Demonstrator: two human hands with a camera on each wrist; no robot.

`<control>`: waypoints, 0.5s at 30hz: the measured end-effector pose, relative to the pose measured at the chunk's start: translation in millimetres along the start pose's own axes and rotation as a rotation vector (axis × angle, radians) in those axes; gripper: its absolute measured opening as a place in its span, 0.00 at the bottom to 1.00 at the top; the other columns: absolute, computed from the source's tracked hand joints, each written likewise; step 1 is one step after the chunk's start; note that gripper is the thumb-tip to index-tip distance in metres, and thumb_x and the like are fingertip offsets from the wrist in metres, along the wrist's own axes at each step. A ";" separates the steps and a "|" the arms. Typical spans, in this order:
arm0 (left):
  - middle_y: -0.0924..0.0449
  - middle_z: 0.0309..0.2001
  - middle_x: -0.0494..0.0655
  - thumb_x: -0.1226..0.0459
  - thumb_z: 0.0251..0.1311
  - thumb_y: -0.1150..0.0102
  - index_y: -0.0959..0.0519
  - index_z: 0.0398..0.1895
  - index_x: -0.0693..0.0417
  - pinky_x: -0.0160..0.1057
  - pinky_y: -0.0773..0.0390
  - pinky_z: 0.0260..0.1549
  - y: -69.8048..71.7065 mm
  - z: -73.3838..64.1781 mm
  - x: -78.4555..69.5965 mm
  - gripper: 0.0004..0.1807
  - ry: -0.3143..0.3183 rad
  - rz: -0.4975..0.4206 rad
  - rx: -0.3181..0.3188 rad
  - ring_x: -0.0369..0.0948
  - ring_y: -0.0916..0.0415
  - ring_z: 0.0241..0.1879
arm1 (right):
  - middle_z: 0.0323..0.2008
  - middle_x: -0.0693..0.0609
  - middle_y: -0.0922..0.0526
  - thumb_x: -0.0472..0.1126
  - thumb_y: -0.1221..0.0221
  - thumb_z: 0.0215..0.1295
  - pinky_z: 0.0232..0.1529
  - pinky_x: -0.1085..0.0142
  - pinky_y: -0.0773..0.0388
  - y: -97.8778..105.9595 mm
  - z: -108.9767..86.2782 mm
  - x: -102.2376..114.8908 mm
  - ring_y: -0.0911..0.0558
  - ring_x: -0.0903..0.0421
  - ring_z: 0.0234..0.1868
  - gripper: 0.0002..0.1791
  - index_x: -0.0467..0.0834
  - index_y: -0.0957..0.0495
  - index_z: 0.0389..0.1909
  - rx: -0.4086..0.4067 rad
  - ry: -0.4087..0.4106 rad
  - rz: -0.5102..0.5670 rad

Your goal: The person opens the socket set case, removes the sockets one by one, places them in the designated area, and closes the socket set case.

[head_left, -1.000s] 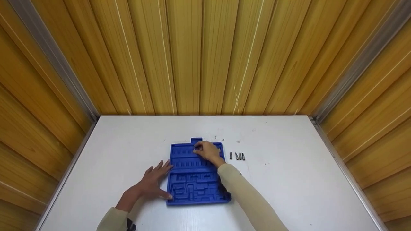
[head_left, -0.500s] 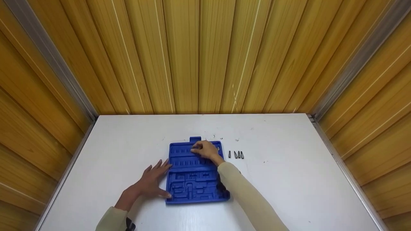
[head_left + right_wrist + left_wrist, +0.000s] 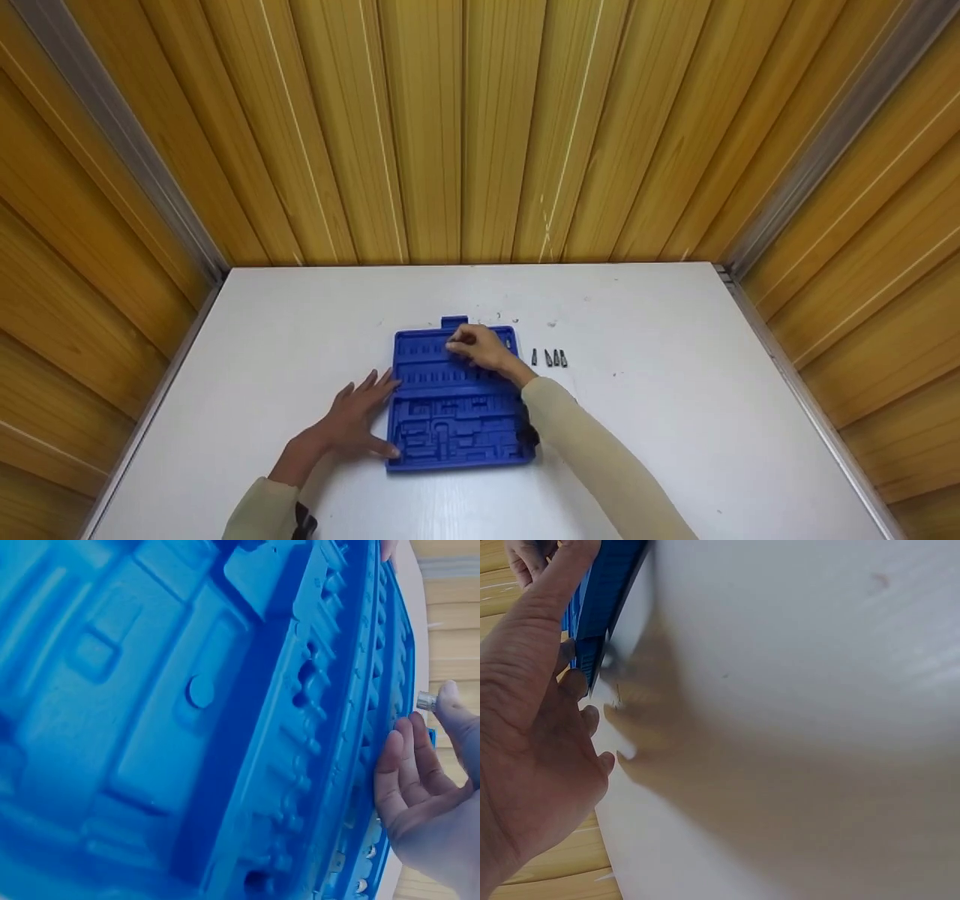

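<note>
An unfolded blue plastic tool case [image 3: 450, 391] with moulded slots lies on the white table. At its left edge my left hand [image 3: 352, 421] has its fingers spread, the thumb resting on the near left corner. My right hand [image 3: 484, 349] is over the far half of the case, its thumb and fingertips pinching a small silvery metal bit [image 3: 427, 700] above the slot row. The fingers cover most of that bit. Small silvery pieces [image 3: 361, 886] sit in slots near the right end. Several dark tapered bits [image 3: 556, 358] lie on the table just right of the case.
The white table [image 3: 645, 435] extends around the case, with small dark specks beyond its latch tab [image 3: 454, 322]. Yellow wood-look panels [image 3: 480, 135] with grey metal corner posts enclose the back and sides.
The head view has shifted slightly. The right hand stays over the upper slots with its fingertips moving a little, and its forearm has swung slightly right. The left hand keeps its place.
</note>
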State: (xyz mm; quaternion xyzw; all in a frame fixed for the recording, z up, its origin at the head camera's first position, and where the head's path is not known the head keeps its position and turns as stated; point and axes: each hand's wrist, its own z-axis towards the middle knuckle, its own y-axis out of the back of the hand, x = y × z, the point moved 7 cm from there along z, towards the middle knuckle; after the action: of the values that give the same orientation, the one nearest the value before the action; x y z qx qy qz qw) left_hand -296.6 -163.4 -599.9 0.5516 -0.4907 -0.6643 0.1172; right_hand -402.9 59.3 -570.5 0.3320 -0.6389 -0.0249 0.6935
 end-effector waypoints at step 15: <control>0.55 0.82 0.61 0.43 0.39 0.17 0.46 0.80 0.61 0.75 0.60 0.73 2.7 -1.2 -1.5 0.69 -0.006 0.014 0.006 0.66 0.63 0.81 | 0.42 0.30 0.13 0.37 0.43 0.75 0.28 0.72 0.24 26.4 -26.3 13.8 0.16 0.53 0.30 0.18 0.31 0.23 0.60 -0.001 0.082 0.072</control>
State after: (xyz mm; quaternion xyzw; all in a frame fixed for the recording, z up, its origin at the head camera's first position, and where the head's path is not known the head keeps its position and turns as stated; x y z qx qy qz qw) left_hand -296.0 -164.2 -596.8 0.5466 -0.4971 -0.6634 0.1188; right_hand -386.9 84.7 -544.6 0.3092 -0.6213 0.0133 0.7199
